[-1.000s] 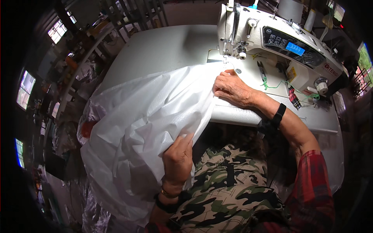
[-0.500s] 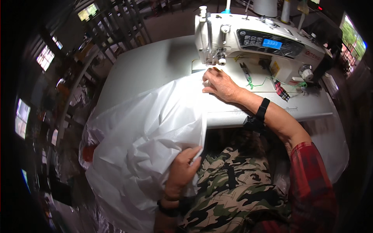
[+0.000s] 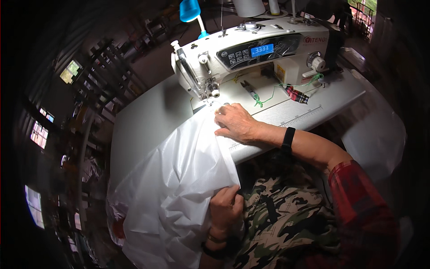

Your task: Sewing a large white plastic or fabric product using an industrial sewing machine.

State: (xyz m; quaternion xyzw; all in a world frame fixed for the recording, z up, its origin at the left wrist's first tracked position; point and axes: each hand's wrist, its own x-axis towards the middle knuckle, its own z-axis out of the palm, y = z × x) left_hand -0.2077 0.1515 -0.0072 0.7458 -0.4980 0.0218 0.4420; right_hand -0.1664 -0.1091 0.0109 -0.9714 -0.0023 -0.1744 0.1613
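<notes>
A large sheet of white translucent fabric (image 3: pixel 179 188) drapes from the sewing table down over my lap. My left hand (image 3: pixel 225 207) grips its lower edge near my waist. My right hand (image 3: pixel 236 123) lies flat on the fabric's top corner, pressing it onto the table just in front of the needle (image 3: pixel 210 99) of the white sewing machine (image 3: pixel 255 56). A black band sits on my right wrist, and a dark band on my left.
The white table (image 3: pixel 143 125) stretches to the left of the machine. Small snips (image 3: pixel 250 89), green thread and a red plaid scrap (image 3: pixel 298 95) lie under the machine arm. A blue lamp (image 3: pixel 191 12) stands behind. More white fabric (image 3: pixel 374 134) hangs at the right.
The view has shifted, so the machine sits nearer the centre. My right hand stays on the fabric at the needle; my left hand still grips the lower edge.
</notes>
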